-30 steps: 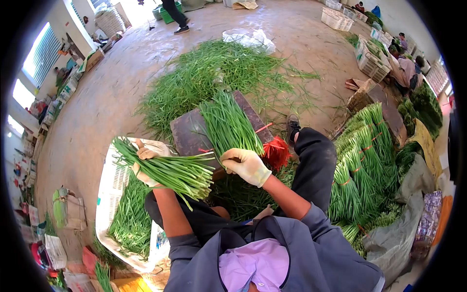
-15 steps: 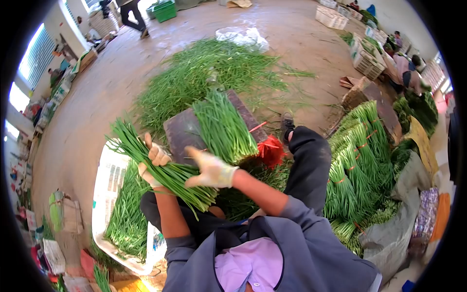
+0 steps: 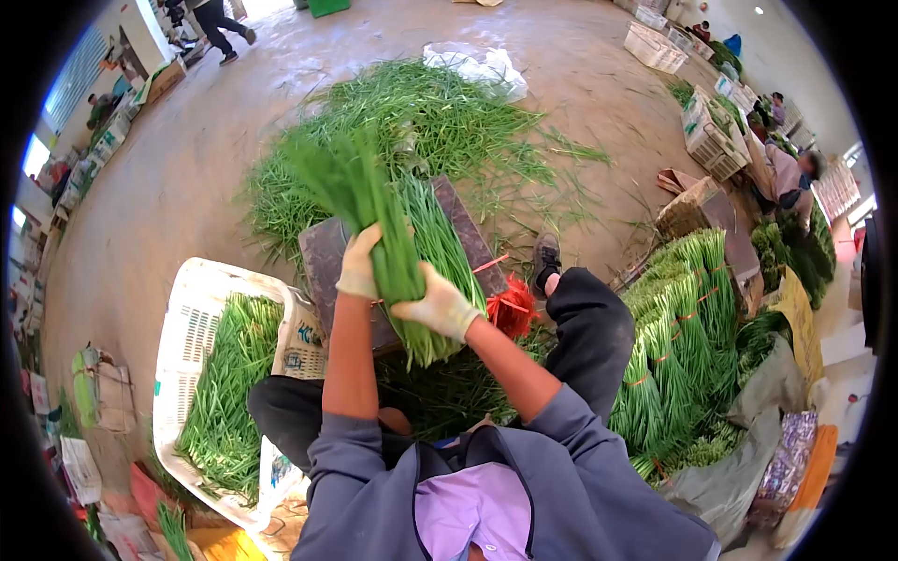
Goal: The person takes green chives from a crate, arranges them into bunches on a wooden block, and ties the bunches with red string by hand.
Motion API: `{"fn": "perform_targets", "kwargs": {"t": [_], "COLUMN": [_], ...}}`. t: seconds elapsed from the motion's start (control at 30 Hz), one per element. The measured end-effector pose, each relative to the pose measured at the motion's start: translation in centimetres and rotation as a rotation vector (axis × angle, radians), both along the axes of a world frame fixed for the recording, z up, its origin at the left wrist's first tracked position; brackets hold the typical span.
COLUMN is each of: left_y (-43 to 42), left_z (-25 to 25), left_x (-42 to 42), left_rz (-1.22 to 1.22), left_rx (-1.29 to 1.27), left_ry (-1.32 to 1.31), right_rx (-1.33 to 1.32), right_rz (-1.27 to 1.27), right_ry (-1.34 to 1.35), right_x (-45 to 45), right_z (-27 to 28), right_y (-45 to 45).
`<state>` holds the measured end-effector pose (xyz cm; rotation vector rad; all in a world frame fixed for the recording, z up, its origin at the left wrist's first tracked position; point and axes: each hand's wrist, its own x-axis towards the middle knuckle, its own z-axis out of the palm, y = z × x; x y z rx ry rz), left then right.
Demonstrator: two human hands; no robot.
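Observation:
A bunch of long green chives [image 3: 391,266] stands steeply between my two gloved hands, its leafy top blurred by motion. My left hand [image 3: 358,265] is closed around the bunch on its left side. Lower down, my right hand [image 3: 438,305] grips it from the right, thumb and fingers against the stalks. Behind them, another bunch of chives [image 3: 447,232] lies on a dark board [image 3: 325,254], partly covered by the held one. Red ties [image 3: 513,307] hang at the board's right corner.
A white crate [image 3: 180,360] of loose chives stands at left. A large heap of chives [image 3: 421,112] covers the floor ahead, beside a clear plastic bag [image 3: 482,67]. Tied bunches [image 3: 687,323] are stacked at right. A person [image 3: 217,26] walks at the back; another [image 3: 793,178] sits at right.
The chives have swung from slanting over the crate to nearly upright before the board. My right hand has gone from spread fingers to gripping them. The view has shifted slightly.

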<state>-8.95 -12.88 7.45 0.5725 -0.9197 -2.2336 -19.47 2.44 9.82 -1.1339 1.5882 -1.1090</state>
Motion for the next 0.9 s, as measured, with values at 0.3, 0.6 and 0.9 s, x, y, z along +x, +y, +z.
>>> {"fn": "perform_targets", "kwargs": {"t": [0.3,0.6,0.9], "left_y": [5.8,10.4,10.0], "left_z": [-11.3,-10.4,-8.9], "left_x": [4.3,0.8,-3.1], "left_rz": [0.772,0.613,0.403], "left_rx": [-0.377,-0.717,-0.803], "left_ry": [-1.048,-1.197,-1.336], "right_rx": [0.547,0.424,0.255], "right_rz": [-0.152,-0.157,-0.111], "right_ry": [0.591,0.511,0.66], "right_x": [-2.1,-3.4,-5.3], "right_z": [-9.8,-8.5,-6.9], "right_y": [-4.9,-3.5,2.5]}}
